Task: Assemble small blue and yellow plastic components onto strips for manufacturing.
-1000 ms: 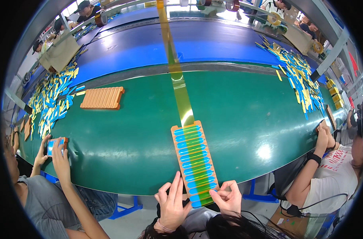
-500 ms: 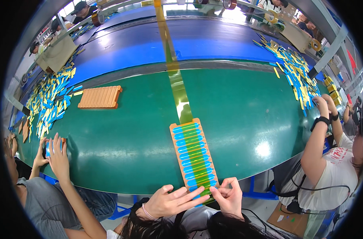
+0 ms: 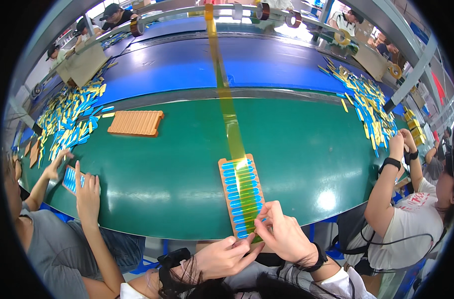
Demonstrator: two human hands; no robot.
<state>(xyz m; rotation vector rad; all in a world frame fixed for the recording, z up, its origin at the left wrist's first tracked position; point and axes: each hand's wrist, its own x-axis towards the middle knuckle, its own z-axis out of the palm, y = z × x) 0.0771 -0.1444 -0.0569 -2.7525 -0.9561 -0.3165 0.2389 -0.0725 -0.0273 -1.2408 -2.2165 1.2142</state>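
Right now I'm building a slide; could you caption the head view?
Left hand and right hand at the near end of an orange tray of blue sticks, yellow tape across them.

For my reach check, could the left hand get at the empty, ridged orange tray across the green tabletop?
Probably, with a stretch: nothing visible blocks the tabletop between the left hand and the tray, though that hand is at the near end of the translucent yellow tape.

Head view, recorded by the left of 2 fisheye cameras worn side by side on the head. The green desk is seen obliquely from above its near edge, facing across toward a blue surface; the orange tray is framed close by, below centre.
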